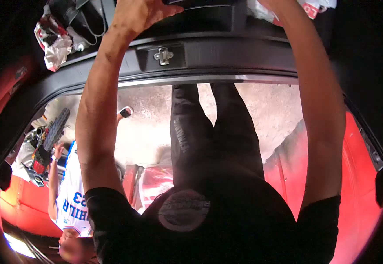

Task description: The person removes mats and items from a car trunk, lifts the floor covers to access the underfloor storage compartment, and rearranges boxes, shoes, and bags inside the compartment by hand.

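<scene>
My left hand (141,13) is at the top edge of the view, over the black trim of a car's cargo opening. Its thumb stretches out to the right; the other fingers are mostly cut off by the frame. No held object shows in it. My right arm (317,101) reaches up on the right. Only the wrist end of it shows at the top edge, near a white and red plastic bag (314,8), and the fingers are out of view. A metal latch striker (163,56) sits on the black sill (226,57) below my hands.
A crumpled red and white bag (55,44) and dark items lie at the upper left. Beyond the sill are my legs (213,132) and a concrete floor (147,110). A person in a white jersey (75,198) is at the left, near a dark tyre (56,127).
</scene>
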A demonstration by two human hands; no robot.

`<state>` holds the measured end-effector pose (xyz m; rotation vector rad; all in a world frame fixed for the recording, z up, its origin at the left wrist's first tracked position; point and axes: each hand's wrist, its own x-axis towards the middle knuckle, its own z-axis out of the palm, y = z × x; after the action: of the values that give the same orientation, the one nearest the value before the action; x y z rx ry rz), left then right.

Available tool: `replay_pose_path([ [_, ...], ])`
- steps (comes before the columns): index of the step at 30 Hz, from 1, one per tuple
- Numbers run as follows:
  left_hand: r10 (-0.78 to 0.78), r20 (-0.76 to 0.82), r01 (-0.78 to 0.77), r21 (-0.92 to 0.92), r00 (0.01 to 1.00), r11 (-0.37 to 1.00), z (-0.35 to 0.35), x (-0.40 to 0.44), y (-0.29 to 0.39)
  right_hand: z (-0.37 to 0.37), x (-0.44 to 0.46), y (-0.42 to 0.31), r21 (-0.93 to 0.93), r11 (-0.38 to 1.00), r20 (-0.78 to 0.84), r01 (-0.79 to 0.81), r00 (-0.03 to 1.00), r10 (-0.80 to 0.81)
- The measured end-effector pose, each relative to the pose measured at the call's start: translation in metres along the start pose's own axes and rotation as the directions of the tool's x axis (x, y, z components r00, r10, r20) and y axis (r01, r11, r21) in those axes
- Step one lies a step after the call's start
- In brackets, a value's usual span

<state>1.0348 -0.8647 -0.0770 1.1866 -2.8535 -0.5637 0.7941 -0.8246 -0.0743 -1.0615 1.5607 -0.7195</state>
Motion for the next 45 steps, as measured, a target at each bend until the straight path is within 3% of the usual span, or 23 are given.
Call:
replay_pose_path([
  [2,0.024,0.023,-0.022,-0.063,0.999,0.998,-0.003,-0.007,-0.014,0.028,-0.029,-0.025,0.065,0.987,-0.058,-0.146,0.987,0.150],
  [4,0.073,0.011,-0.071,-0.120,0.997,0.990,-0.005,-0.009,-0.023,0.052,-0.028,-0.013,0.128,0.987,-0.186,-0.093,0.976,0.116],
  [5,0.096,-0.050,-0.104,-0.197,0.994,0.975,-0.017,-0.013,-0.017,0.062,-0.024,0.004,0.151,0.988,-0.274,-0.026,0.959,0.067],
  [8,0.133,-0.325,-0.235,-0.299,0.936,0.925,0.008,-0.037,-0.047,0.058,0.026,0.075,0.207,0.978,-0.187,-0.011,0.981,0.050],
  [9,-0.233,-0.068,0.187,-0.402,0.970,0.896,0.034,-0.070,-0.072,0.059,0.012,0.065,-0.063,0.998,-0.269,0.011,0.963,-0.028],
  [10,-0.207,-0.430,0.108,-0.242,0.879,0.964,0.034,-0.080,-0.052,0.061,0.015,0.103,-0.497,0.865,-0.129,0.062,0.981,-0.145],
  [11,-0.344,-0.500,0.229,-0.277,0.795,0.933,0.039,-0.097,-0.044,0.056,0.020,0.140,-0.823,0.550,0.040,0.139,0.981,-0.189],
  [12,-0.485,-0.462,0.395,-0.283,0.743,0.874,0.048,-0.113,-0.038,0.070,0.019,0.113,-0.577,0.752,-0.184,0.317,0.847,-0.499],
  [15,-0.574,-0.308,0.548,-0.172,0.759,0.818,0.059,-0.123,-0.039,0.065,0.016,0.118,-0.624,0.692,-0.140,0.364,0.818,-0.557],
  [16,-0.591,-0.271,0.568,-0.164,0.760,0.806,0.052,-0.117,-0.040,0.058,0.012,0.118,-0.573,0.739,-0.122,0.355,0.854,-0.506],
  [17,-0.647,-0.198,0.627,-0.159,0.737,0.763,0.052,-0.116,-0.045,0.061,0.011,0.120,-0.573,0.809,-0.067,0.132,0.976,-0.207],
  [18,-0.696,-0.119,0.681,-0.147,0.708,0.718,0.060,-0.119,-0.055,0.065,0.011,0.123,-0.583,0.805,-0.017,-0.109,0.992,0.122],
  [20,-0.793,0.027,0.793,-0.017,0.609,0.609,0.063,-0.107,-0.057,0.033,-0.041,0.039,-0.920,0.273,0.292,0.281,0.956,0.000],
  [21,-0.753,0.005,0.752,-0.072,0.658,0.656,0.054,-0.105,-0.052,0.019,-0.061,0.019,-0.589,0.808,-0.019,-0.014,1.000,0.003],
  [22,-0.713,-0.053,0.708,-0.085,0.700,0.701,0.068,-0.102,-0.060,0.005,-0.073,0.031,-0.607,0.788,-0.094,0.101,0.976,-0.198],
  [25,-0.675,-0.014,0.670,-0.107,0.738,0.735,0.064,-0.108,-0.061,-0.058,-0.121,0.066,-0.732,0.671,-0.443,-0.122,0.833,-0.331],
  [27,-0.687,-0.005,0.683,-0.099,0.727,0.724,0.062,-0.105,-0.065,-0.132,-0.133,0.116,-0.832,0.463,-0.498,-0.306,0.779,-0.381],
  [28,-0.691,-0.006,0.688,-0.092,0.723,0.720,0.060,-0.103,-0.060,-0.164,-0.136,0.145,-0.834,0.400,-0.517,-0.378,0.789,-0.332],
  [31,-0.700,-0.013,0.694,-0.117,0.714,0.711,0.057,-0.099,-0.051,-0.226,-0.126,0.210,-0.721,0.504,-0.538,-0.475,0.843,0.025],
  [34,-0.708,-0.022,0.704,-0.084,0.706,0.705,0.066,-0.104,-0.058,-0.224,-0.103,0.184,-0.439,0.532,-0.544,-0.724,0.685,0.484],
  [37,-0.703,-0.034,0.698,-0.093,0.711,0.710,0.065,-0.104,-0.062,-0.217,-0.088,0.256,-0.644,0.466,-0.702,-0.607,0.711,-0.044],
  [40,-0.675,-0.051,0.672,-0.064,0.736,0.738,0.065,-0.107,-0.067,-0.233,-0.102,0.243,-0.609,0.504,-0.601,-0.613,0.771,0.211],
  [45,-0.733,-0.072,0.735,0.010,0.677,0.678,0.078,-0.105,-0.071,-0.225,-0.101,0.218,-0.529,0.692,-0.546,-0.491,0.821,0.166],
])
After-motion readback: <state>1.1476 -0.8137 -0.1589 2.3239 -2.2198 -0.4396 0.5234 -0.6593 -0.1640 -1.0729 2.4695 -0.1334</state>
